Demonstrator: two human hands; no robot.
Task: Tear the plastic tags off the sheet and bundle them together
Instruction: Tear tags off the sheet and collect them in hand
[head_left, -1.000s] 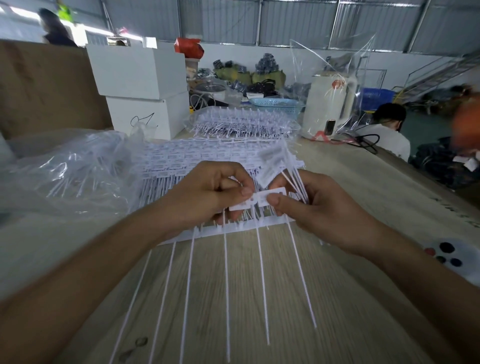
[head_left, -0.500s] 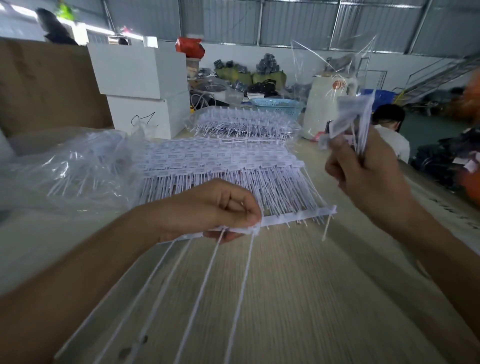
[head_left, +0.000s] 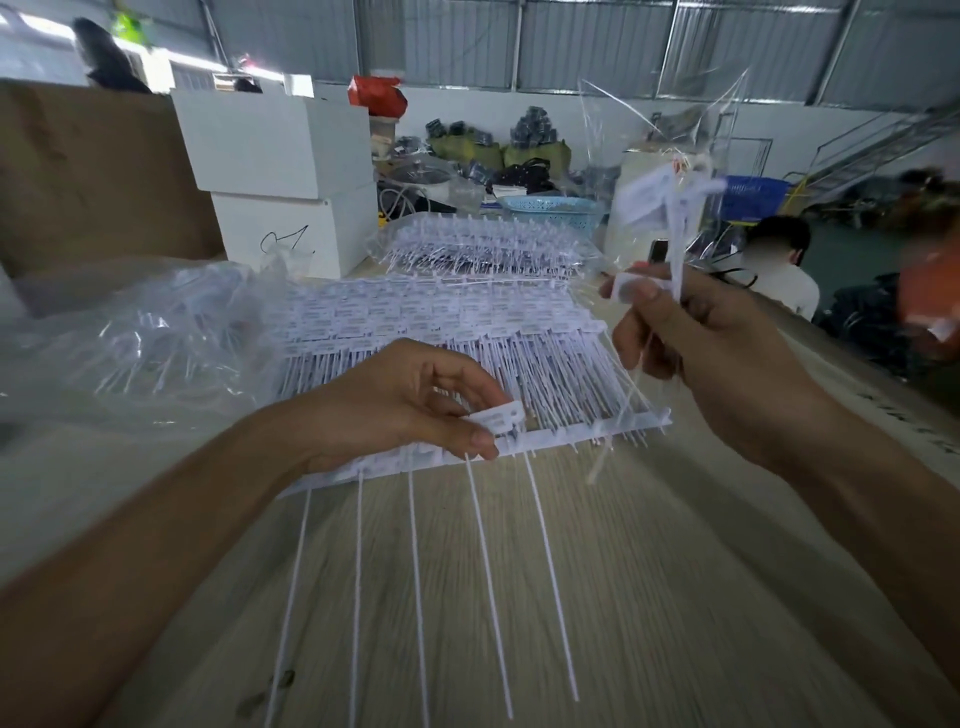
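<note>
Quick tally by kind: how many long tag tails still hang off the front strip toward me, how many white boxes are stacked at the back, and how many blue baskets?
Long tag tails on the front strip: 5, the rightmost at
White boxes: 2, upper, lower
Blue baskets: 1
Total: 8

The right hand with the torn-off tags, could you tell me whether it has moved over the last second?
Yes. The right hand has risen up and to the right, away from the sheet, and now holds its torn-off tags near the white container behind.
</note>
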